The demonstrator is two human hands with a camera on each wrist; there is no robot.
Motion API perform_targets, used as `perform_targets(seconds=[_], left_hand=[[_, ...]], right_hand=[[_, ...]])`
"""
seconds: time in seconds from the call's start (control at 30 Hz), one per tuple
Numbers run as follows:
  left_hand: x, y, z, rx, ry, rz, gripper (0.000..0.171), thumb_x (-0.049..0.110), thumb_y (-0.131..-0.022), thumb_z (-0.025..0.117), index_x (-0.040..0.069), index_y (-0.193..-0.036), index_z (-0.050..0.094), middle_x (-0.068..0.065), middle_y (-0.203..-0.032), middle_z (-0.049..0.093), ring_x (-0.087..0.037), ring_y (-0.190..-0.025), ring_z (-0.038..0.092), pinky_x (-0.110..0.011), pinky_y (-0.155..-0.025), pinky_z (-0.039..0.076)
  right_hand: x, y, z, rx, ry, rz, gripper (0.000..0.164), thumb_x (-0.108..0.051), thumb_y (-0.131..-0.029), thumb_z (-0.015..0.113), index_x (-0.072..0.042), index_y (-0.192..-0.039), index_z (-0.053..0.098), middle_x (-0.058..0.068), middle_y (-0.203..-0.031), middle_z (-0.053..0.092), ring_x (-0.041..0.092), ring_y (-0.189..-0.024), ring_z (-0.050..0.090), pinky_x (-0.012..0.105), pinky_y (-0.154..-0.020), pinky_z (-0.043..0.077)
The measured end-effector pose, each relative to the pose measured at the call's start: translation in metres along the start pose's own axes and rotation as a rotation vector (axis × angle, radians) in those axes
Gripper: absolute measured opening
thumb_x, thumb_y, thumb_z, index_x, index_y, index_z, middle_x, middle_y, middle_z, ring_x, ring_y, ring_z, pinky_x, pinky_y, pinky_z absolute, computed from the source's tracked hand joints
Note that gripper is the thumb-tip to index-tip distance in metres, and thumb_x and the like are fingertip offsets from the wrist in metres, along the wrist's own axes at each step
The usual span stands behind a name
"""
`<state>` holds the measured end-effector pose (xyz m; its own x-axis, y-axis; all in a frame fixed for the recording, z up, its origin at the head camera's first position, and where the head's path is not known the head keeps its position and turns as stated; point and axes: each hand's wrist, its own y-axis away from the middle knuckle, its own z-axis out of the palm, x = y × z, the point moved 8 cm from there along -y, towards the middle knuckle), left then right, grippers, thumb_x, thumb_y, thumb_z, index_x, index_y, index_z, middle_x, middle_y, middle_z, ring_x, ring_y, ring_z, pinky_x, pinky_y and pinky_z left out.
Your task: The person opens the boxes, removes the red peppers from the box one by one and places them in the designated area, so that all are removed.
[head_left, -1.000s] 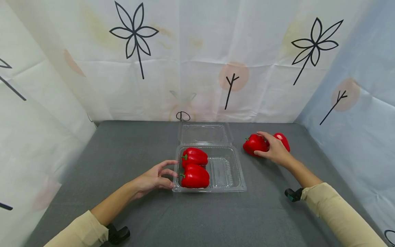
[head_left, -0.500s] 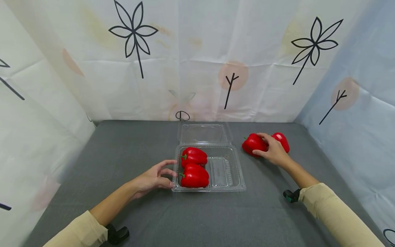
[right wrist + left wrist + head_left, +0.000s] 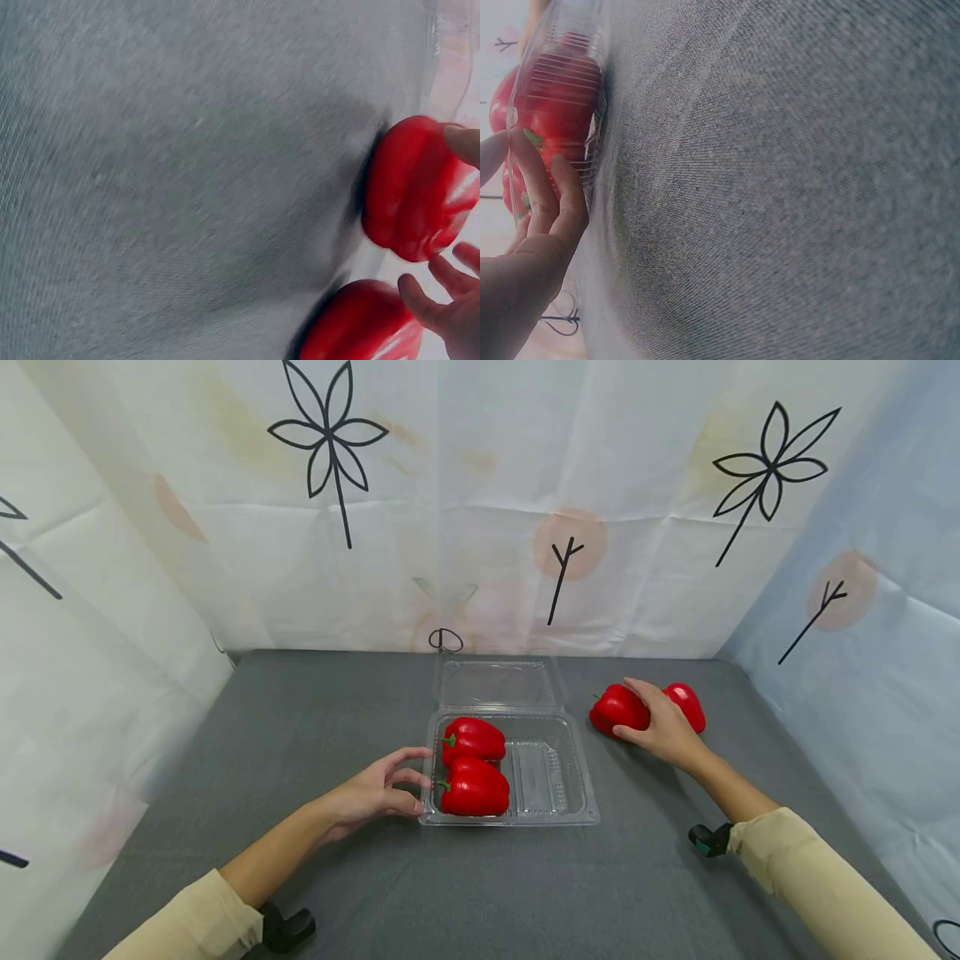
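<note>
On the right, my right hand [image 3: 663,727] grips a red bell pepper [image 3: 617,710], its thumb on the near side and fingers round the far side. In the right wrist view that bell pepper [image 3: 416,187] sits low over the cloth between thumb and fingers. A second bell pepper [image 3: 686,706] lies just behind the hand. My left hand [image 3: 375,793] touches the left rim of a clear plastic clamshell container [image 3: 581,777], fingers spread and relaxed. Its fingertips [image 3: 566,176] rest against the ribbed outer wall. Two bell peppers [image 3: 474,787] lie in the container's left half, stems leftward.
The container's lid [image 3: 495,683] lies folded back behind it. A grey cloth [image 3: 525,893] covers the table. A white patterned curtain [image 3: 465,468] stands behind the table's far edge, with more curtain on both sides.
The right thumb has shifted slightly leftward along the bell pepper, and the fingers stand a bit higher over it. The left hand and the container have stayed put.
</note>
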<state>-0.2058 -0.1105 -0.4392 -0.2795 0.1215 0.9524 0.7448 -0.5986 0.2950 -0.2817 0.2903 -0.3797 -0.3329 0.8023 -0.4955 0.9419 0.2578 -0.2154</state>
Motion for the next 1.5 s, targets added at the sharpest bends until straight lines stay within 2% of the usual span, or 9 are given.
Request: perform_targets(seconds=[0.27, 0.47, 0.63, 0.83, 0.93, 1.17, 1.5], left_hand=[[0.002, 0.001, 0.0, 0.0, -0.008, -0.002, 0.074, 0.007, -0.09, 0.066, 0.008, -0.153, 0.026, -0.016, -0.119, 0.057, -0.026, -0.094, 0.065, -0.038, -0.089, 0.051], [0.002, 0.001, 0.0, 0.0, -0.015, 0.004, 0.074, 0.006, -0.09, 0.065, 0.008, -0.153, 0.026, -0.016, -0.119, 0.057, -0.026, -0.094, 0.065, -0.039, -0.089, 0.051], [0.002, 0.001, 0.0, 0.001, -0.019, 0.007, 0.074, 0.006, -0.09, 0.065, 0.008, -0.153, 0.026, -0.016, -0.119, 0.057, -0.026, -0.093, 0.065, -0.039, -0.09, 0.051], [0.001, 0.001, 0.0, 0.002, -0.01, 0.002, 0.074, 0.006, -0.09, 0.065, 0.007, -0.152, 0.026, -0.015, -0.119, 0.057, -0.026, -0.093, 0.064, -0.038, -0.089, 0.051], [0.001, 0.0, 0.0, 0.003, -0.004, -0.001, 0.074, 0.006, -0.09, 0.065, 0.007, -0.153, 0.026, -0.015, -0.119, 0.057, -0.026, -0.093, 0.064, -0.037, -0.088, 0.051], [0.0, 0.0, 0.0, 0.005, -0.01, 0.0, 0.074, 0.006, -0.09, 0.065, 0.008, -0.153, 0.026, -0.016, -0.119, 0.057, -0.026, -0.093, 0.065, -0.036, -0.088, 0.051], [-0.001, -0.001, 0.0, 0.004, -0.003, 0.006, 0.074, 0.006, -0.09, 0.066, 0.008, -0.153, 0.026, -0.016, -0.119, 0.057, -0.026, -0.093, 0.065, -0.036, -0.088, 0.052]], right_hand=[[-0.033, -0.004, -0.006, 0.019, 0.001, -0.042, 0.086, -0.018, -0.081, 0.08, -0.005, -0.152, 0.034, 0.026, -0.154, 0.031, 0.046, -0.135, 0.034, 0.069, -0.092, 0.043], [-0.063, -0.006, -0.002, 0.008, -0.036, -0.123, 0.09, -0.018, -0.081, 0.081, -0.008, -0.155, 0.031, 0.022, -0.155, 0.032, 0.043, -0.137, 0.035, 0.064, -0.092, 0.046], [-0.087, -0.004, 0.006, -0.01, -0.058, -0.2, 0.09, -0.018, -0.081, 0.082, -0.008, -0.155, 0.031, 0.018, -0.154, 0.037, 0.038, -0.136, 0.04, 0.061, -0.1, 0.042], [-0.114, 0.0, 0.021, -0.093, -0.158, -0.251, 0.087, -0.019, -0.083, 0.08, -0.009, -0.154, 0.032, 0.017, -0.151, 0.039, 0.038, -0.124, 0.054, 0.059, -0.095, 0.047], [-0.125, 0.004, 0.03, -0.148, -0.21, -0.27, 0.086, -0.019, -0.084, 0.08, -0.01, -0.155, 0.031, 0.017, -0.152, 0.038, 0.039, -0.125, 0.054, 0.059, -0.094, 0.048], [-0.149, 0.012, 0.05, -0.263, -0.255, -0.315, 0.084, -0.026, -0.086, 0.079, -0.01, -0.154, 0.032, 0.015, -0.153, 0.038, 0.033, -0.125, 0.055, 0.058, -0.095, 0.047], [-0.172, 0.023, 0.08, -0.447, -0.318, -0.345, 0.076, -0.028, -0.09, 0.074, -0.006, -0.152, 0.036, 0.016, -0.144, 0.052, 0.036, -0.126, 0.054, 0.056, -0.097, 0.047]])
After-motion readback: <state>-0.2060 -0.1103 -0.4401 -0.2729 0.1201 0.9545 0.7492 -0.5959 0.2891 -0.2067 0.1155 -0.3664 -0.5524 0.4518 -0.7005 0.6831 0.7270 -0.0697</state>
